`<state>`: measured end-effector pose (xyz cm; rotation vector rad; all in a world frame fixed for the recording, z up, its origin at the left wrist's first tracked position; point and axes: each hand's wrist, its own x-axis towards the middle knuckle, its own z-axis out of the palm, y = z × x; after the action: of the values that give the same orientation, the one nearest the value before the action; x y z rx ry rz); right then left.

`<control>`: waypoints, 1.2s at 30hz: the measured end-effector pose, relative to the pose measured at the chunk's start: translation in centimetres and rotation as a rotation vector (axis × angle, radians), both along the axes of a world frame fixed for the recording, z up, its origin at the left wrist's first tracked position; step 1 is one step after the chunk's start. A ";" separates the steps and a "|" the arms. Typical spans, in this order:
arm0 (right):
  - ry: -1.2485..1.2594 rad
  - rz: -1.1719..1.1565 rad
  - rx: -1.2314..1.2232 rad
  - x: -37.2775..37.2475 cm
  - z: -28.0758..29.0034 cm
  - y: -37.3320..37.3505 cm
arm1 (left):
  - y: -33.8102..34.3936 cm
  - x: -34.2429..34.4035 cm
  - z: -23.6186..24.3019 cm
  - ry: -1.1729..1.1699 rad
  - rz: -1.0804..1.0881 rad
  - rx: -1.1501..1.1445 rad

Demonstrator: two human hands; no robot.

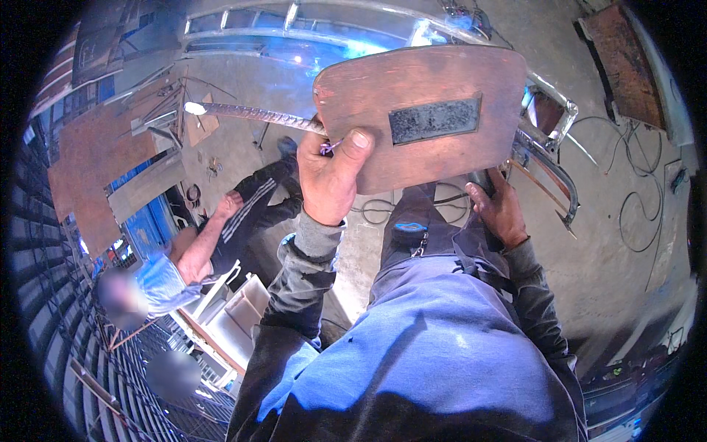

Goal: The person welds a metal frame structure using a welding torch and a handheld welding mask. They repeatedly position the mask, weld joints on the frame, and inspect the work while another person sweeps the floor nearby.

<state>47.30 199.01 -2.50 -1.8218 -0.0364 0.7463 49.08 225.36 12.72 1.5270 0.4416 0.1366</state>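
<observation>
My left hand [335, 177] is closed on the lower left edge of a reddish-brown, flat welding shield [427, 77], its thumb lying across the front. A dark rectangular window [434, 119] is set into the shield. From behind that hand a ribbed steel bar [254, 115] sticks out to the left, ending in a pale tip; whether my fingers grip it is hidden. Below the shield's lower right corner, my right hand [503, 211] is closed around a dark handle [482, 181], mostly covered by the shield and fingers.
A tubular metal frame [328, 35] spans the far side, with bright blue light and smoke beside it. Bent metal tubing [567, 184] stands right of the shield. Cables [626, 199] coil on the right floor. At left, a person [177, 265] sits near rusty sheets [96, 162] and a white chair [239, 317].
</observation>
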 end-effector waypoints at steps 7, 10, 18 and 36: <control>0.023 -0.055 0.050 -1.2 1.2 -0.4 | 0.4 0.2 0.0 -0.024 0.115 0.062; -0.221 0.003 0.012 -2.5 1.0 -1.1 | 1.2 0.0 -0.1 -0.178 0.225 0.012; -0.260 -0.061 0.054 -2.6 0.0 -0.4 | 2.9 0.8 0.9 -0.338 0.314 0.114; -0.115 -0.070 -0.003 -3.9 -2.3 -0.9 | 0.0 -1.3 -0.3 -0.146 0.247 0.148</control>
<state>43.36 198.13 -4.80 -1.8580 -0.0465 0.5928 47.76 225.39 12.42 1.5901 0.5109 0.4794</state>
